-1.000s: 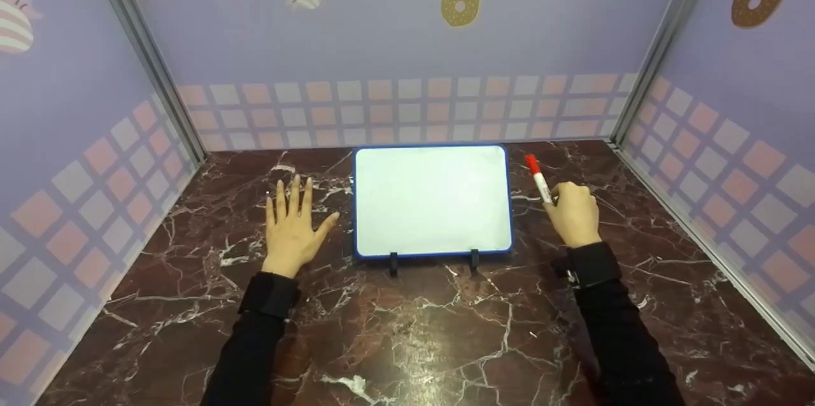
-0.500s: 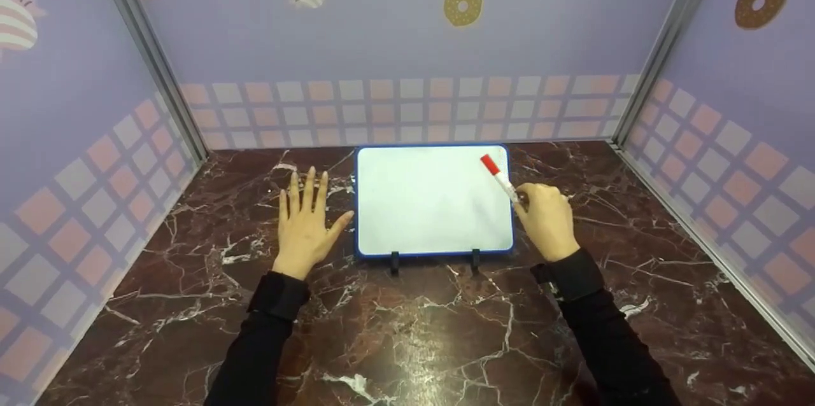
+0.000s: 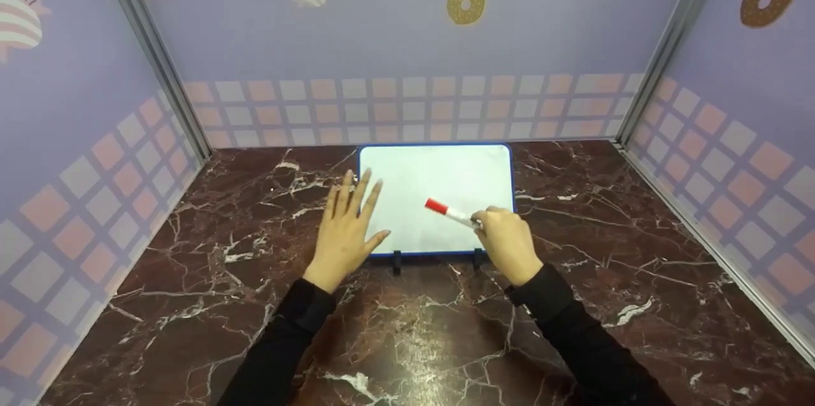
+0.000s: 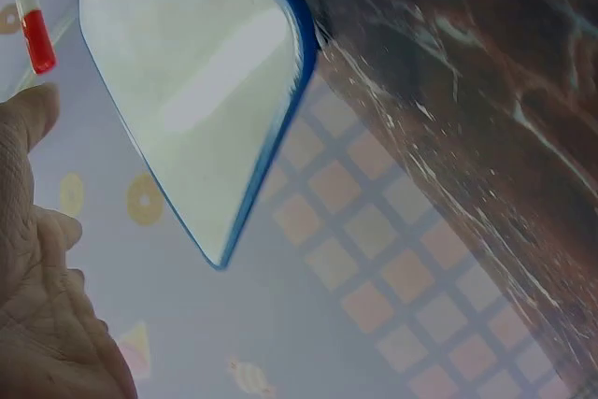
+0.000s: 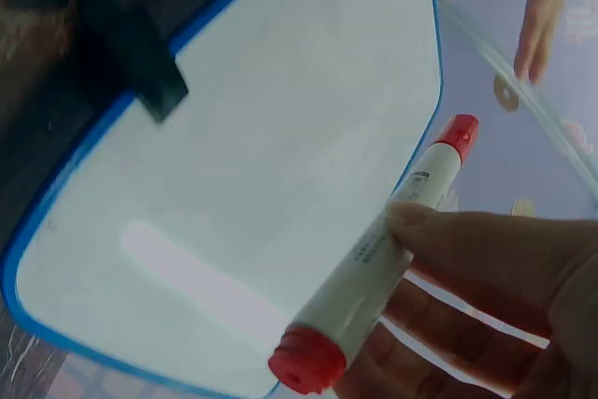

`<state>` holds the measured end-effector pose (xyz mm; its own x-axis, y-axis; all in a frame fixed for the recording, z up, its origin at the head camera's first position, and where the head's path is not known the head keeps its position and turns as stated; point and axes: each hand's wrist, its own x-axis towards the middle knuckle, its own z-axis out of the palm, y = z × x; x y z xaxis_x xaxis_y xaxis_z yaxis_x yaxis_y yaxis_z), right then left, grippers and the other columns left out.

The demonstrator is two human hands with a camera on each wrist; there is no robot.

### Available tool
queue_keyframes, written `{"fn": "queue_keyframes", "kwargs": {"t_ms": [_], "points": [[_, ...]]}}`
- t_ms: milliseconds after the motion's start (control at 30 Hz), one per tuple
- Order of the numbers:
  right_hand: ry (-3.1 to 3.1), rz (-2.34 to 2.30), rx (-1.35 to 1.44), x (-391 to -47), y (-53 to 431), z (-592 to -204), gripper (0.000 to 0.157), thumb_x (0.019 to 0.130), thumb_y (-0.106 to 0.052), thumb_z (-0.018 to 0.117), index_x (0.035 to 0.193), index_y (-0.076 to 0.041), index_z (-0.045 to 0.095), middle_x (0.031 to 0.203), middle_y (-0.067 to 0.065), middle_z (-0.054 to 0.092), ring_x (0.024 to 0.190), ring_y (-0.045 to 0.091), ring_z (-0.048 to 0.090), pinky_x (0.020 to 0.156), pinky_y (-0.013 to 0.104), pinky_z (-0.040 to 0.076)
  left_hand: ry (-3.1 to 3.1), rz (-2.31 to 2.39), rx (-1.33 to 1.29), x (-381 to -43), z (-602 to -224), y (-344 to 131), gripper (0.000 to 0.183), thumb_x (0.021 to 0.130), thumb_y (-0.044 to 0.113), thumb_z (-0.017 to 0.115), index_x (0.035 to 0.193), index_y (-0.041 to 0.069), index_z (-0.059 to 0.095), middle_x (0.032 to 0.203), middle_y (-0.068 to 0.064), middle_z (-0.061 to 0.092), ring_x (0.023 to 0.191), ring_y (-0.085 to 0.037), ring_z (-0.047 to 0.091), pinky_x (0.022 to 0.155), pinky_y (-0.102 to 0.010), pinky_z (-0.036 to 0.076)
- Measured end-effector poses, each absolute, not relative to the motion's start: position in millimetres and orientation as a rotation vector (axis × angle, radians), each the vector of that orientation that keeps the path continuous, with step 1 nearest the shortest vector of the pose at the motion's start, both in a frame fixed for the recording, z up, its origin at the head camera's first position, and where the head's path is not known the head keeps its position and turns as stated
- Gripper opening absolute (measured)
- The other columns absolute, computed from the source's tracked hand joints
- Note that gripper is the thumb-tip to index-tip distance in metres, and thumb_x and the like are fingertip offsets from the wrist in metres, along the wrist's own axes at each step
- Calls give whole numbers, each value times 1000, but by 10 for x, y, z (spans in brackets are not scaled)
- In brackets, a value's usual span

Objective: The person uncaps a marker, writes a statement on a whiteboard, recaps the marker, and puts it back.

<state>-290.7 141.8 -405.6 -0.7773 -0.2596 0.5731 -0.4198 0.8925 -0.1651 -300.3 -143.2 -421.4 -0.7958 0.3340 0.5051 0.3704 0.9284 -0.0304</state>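
Fingers (image 5: 458,329) of right hand (image 3: 507,242) pinch marker (image 3: 451,212) mid-frame; left hand (image 3: 344,237) spread, left of centre; slack pinch might drop marker.

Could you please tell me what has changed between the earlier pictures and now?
The right hand has moved left, bringing the marker from beside the whiteboard to in front of it; its red end now points more to the left. The left hand has moved right, now overlapping the board's left edge in the head view. The whiteboard stayed in place, and the right hand still holds the marker.
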Motion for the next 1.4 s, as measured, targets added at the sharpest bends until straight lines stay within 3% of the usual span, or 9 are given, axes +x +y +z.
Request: {"fn": "queue_keyframes", "kwargs": {"t_ms": [233, 367, 500, 600, 800, 1400], "points": [[-2504, 326, 597, -2806, 1211, -4181, 10, 79, -4, 78, 88, -8, 78, 72, 6, 65, 65, 26, 64, 52, 40, 56, -2456, 72, -685, -2936, -4305, -1228, 89, 84, 47, 73, 156, 14, 31, 165, -7, 21, 152, -32, 20, 123, -50, 22], [-2512, 281, 630, -2772, 1162, -4194, 7, 81, -6, 77, 87, -9, 78, 72, 6, 65, 66, 25, 63, 52, 40, 55, -2397, 30, -781, -2908, -4356, -1143, 82, 81, 36, 79, 151, 13, 42, 159, -7, 37, 147, -28, 33, 121, -46, 29], [-2508, 267, 625, -2759, 1153, -4179, 6, 82, -7, 77, 86, -10, 78, 72, 5, 65, 67, 25, 63, 53, 39, 55, -2296, -62, -841, -2891, -4396, -1082, 65, 77, 22, 83, 137, 10, 60, 137, -6, 62, 128, -23, 57, 110, -38, 45], [-2498, 271, 628, -2754, 1157, -4168, 6, 82, -7, 76, 86, -11, 78, 74, 5, 65, 68, 25, 62, 54, 39, 56, -2216, -102, -860, -2888, -4412, -1051, 46, 76, 15, 82, 120, 9, 71, 116, -3, 72, 107, -19, 67, 95, -31, 54], [-2488, 263, 681, -2757, 1166, -4174, 8, 83, -4, 74, 87, -10, 76, 78, 4, 68, 71, 23, 63, 57, 37, 57, -2128, -95, -870, -2893, -4419, -1022, 21, 79, 11, 78, 100, 9, 75, 96, -1, 74, 88, -16, 69, 82, -28, 58], [-2301, 152, 783, -2827, 1184, -4203, 6, 81, -9, 74, 87, -7, 74, 80, 3, 72, 72, 20, 62, 59, 32, 57, -2167, -204, -862, -2888, -4385, -1026, 18, 82, 16, 78, 98, 8, 74, 93, -2, 74, 84, -18, 69, 79, -29, 58]]}}
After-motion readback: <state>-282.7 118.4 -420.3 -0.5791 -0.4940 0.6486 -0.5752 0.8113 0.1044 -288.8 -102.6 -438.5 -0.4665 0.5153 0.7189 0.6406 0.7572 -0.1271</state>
